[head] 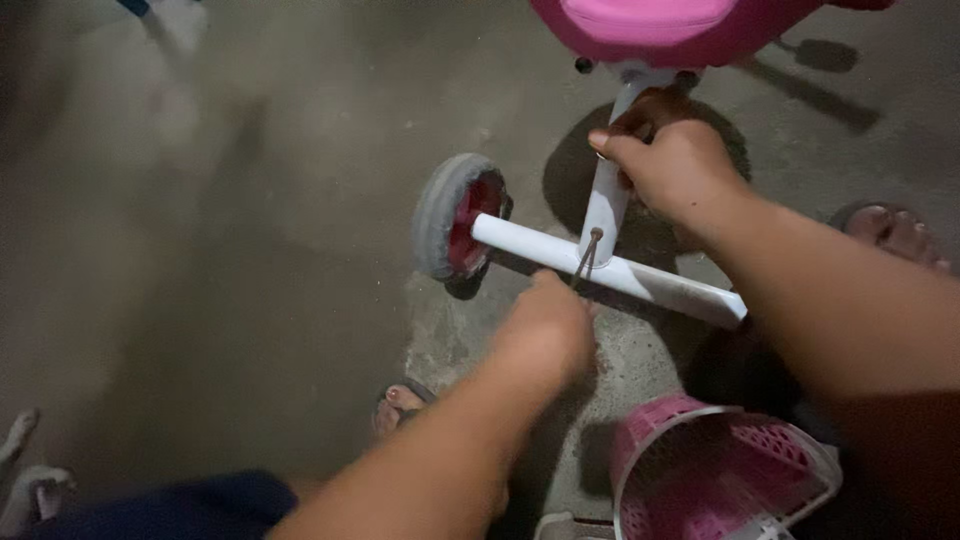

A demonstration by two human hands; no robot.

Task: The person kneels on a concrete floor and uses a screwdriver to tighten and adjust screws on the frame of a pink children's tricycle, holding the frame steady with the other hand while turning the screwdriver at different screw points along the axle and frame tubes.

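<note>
Head view: right hand [678,165] wraps the white upright tube [607,200] of a child's tricycle lying on the concrete floor [250,300]. Left hand [548,325], fingers closed, grips a thin metal tool [586,255] at the rear axle tube [640,278]. Frame looks stiff, light and smooth; the tubes offer the firmest grip.

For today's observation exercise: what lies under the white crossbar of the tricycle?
Under the crossbar is bare concrete floor in shadow. The left hand covers part of it, and the right arm hides the crossbar's far end, so no wheel shows there.
</note>
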